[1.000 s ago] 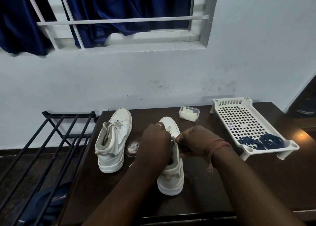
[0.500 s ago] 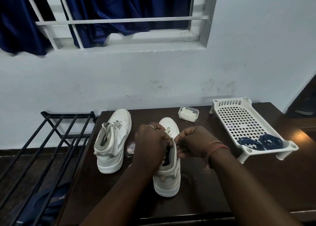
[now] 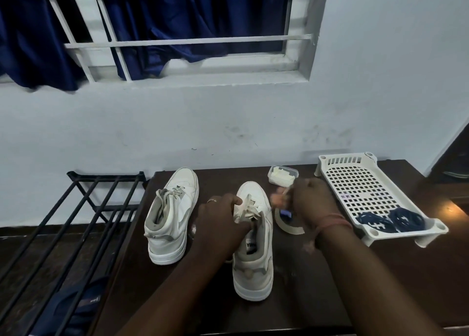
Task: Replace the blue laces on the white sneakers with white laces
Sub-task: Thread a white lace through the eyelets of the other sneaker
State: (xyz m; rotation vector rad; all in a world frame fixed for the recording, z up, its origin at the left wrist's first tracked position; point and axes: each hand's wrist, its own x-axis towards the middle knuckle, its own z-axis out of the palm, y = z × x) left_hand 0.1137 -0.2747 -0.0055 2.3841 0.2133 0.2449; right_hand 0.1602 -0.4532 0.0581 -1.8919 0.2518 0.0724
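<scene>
Two white high-top sneakers stand on the dark table (image 3: 330, 285), toes toward the wall. The left sneaker (image 3: 175, 208) is laced in white and stands untouched. My left hand (image 3: 220, 224) grips the right sneaker (image 3: 253, 272) at its upper, thumb beside the white lace (image 3: 250, 211) crossing the eyelets. Motion-blurred, my right hand (image 3: 309, 198) is curled just right of the shoe's toe and seems to pinch a thin pale lace end. Two coiled blue laces (image 3: 390, 220) lie in the white perforated tray (image 3: 355, 183) at the right.
A small clear container (image 3: 281, 175) with something white stands near the wall behind the right sneaker. A curved white band (image 3: 288, 225) lies on the table under my right wrist. A black metal rack (image 3: 76, 221) adjoins the table's left edge.
My right hand has left the shoe's eyelets and swung right and away from me, now blurred. The right sneaker has shifted slightly. My left hand stays on the shoe.
</scene>
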